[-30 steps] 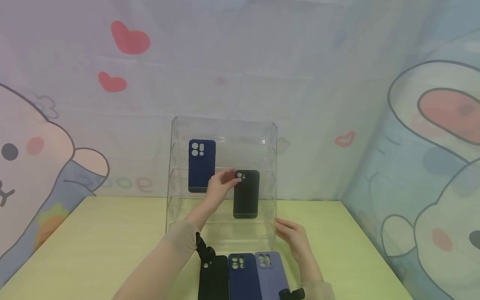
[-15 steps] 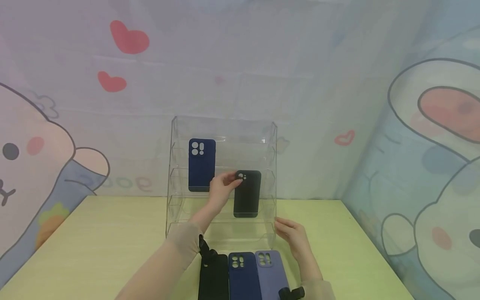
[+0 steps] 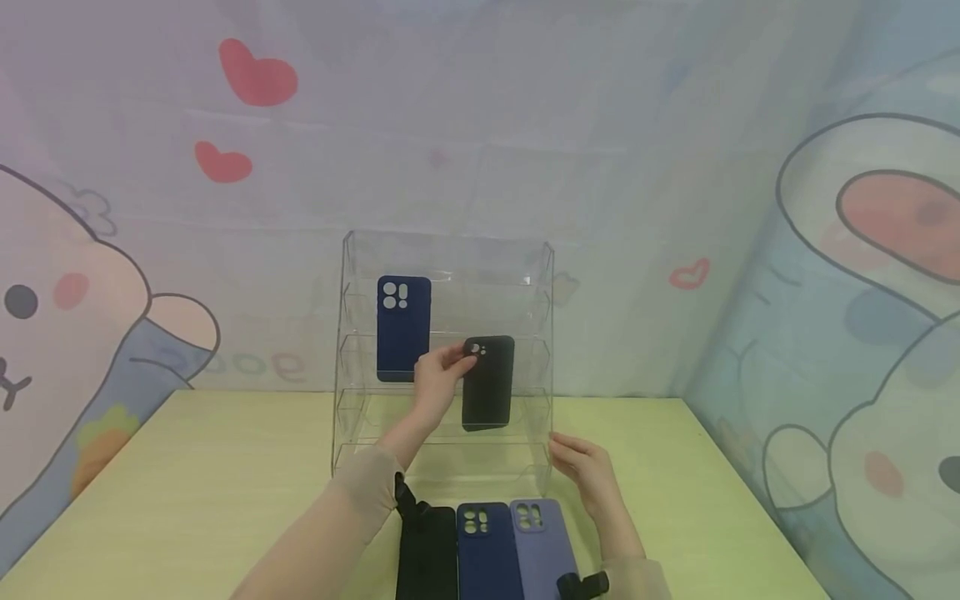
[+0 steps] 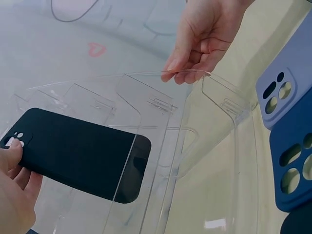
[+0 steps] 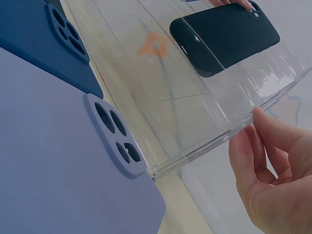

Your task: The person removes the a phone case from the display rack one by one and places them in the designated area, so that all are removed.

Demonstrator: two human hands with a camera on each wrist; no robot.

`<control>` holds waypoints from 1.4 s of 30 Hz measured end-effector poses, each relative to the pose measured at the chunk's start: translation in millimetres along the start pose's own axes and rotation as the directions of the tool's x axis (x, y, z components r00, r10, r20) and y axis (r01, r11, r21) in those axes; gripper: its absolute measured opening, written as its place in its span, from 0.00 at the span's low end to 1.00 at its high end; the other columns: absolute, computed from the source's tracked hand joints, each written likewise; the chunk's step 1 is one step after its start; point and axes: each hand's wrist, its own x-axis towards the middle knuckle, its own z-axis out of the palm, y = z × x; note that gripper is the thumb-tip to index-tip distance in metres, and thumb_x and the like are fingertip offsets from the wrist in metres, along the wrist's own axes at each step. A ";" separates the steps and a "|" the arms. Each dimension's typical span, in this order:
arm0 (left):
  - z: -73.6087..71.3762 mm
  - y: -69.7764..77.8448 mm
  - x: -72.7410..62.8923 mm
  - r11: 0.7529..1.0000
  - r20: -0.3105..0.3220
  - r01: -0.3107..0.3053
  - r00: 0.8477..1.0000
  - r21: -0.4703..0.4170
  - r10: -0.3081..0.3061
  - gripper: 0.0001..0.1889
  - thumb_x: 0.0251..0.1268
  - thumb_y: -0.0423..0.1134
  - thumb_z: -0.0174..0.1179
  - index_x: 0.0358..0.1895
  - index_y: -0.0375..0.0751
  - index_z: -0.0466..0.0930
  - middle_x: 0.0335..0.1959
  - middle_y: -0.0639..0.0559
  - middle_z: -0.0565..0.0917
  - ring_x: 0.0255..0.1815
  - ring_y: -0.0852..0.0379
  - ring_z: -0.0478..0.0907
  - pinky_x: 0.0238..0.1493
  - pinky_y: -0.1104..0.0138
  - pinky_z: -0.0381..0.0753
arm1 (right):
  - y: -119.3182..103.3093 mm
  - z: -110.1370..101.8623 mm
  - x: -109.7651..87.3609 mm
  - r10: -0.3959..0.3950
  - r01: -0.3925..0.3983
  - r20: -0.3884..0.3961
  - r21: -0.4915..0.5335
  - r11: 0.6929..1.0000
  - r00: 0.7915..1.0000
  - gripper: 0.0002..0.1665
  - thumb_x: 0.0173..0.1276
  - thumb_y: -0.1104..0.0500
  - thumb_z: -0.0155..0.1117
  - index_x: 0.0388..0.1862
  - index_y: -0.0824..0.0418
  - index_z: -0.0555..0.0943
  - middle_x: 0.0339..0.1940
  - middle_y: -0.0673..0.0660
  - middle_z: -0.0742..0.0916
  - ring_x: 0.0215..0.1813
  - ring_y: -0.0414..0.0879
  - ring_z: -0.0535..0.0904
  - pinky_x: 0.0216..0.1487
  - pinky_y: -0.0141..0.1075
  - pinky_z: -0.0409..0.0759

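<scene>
While left fingers point(image 4: 11, 155) pinch a black case point(image 3: 489, 390) | right fingers point(image 5: 242, 153) grip clear rack point(image 3: 480, 460) | yellowish table point(image 3: 247, 467) (cartoon backdrop point(image 3: 525, 167))

A black phone case point(image 3: 487, 387) with rounded corners was held near upright, leaning slightly; its upper left corner, pierced by one larger and two smaller round holes, was pinched between the thumb and fingers of the left hand point(image 3: 435, 379); its lower end was covered by a see-through front lip of a clear rack point(image 3: 487, 275), though whether the bottom edge was supported could not be told; the rack, built in rising tiers, was stood upright, its right side edge gripped by the right hand's point(image 3: 588, 471) fingertips.
</scene>
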 end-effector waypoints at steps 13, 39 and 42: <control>-20.1 4.6 -3.8 0.998 -0.062 -0.032 0.998 -0.056 0.029 0.15 0.65 0.32 0.63 0.54 0.31 0.81 0.49 0.36 0.86 0.51 0.44 0.84 0.52 0.58 0.83 | -0.4 -4.2 0.8 0.011 -0.011 0.002 -0.011 1.000 1.000 0.22 0.70 0.65 0.60 0.60 0.76 0.74 0.63 0.68 0.79 0.52 0.42 0.84 0.53 0.27 0.81; -84.8 10.7 -40.7 0.982 0.082 0.187 0.979 -0.030 -0.184 0.19 0.70 0.32 0.58 0.58 0.23 0.76 0.49 0.33 0.85 0.38 0.60 0.86 0.43 0.67 0.86 | -1.3 -13.7 3.1 0.018 -0.018 0.017 -0.014 1.000 1.000 0.24 0.71 0.64 0.60 0.62 0.75 0.72 0.65 0.67 0.77 0.48 0.35 0.83 0.52 0.25 0.80; -91.9 6.0 -46.0 0.977 0.109 0.214 0.971 -0.004 -0.212 0.18 0.70 0.32 0.58 0.56 0.23 0.77 0.44 0.38 0.87 0.35 0.62 0.85 0.41 0.67 0.86 | -1.1 -14.0 3.4 0.020 -0.020 0.012 -0.009 1.000 1.000 0.24 0.71 0.65 0.60 0.62 0.76 0.73 0.64 0.66 0.79 0.49 0.37 0.84 0.52 0.25 0.80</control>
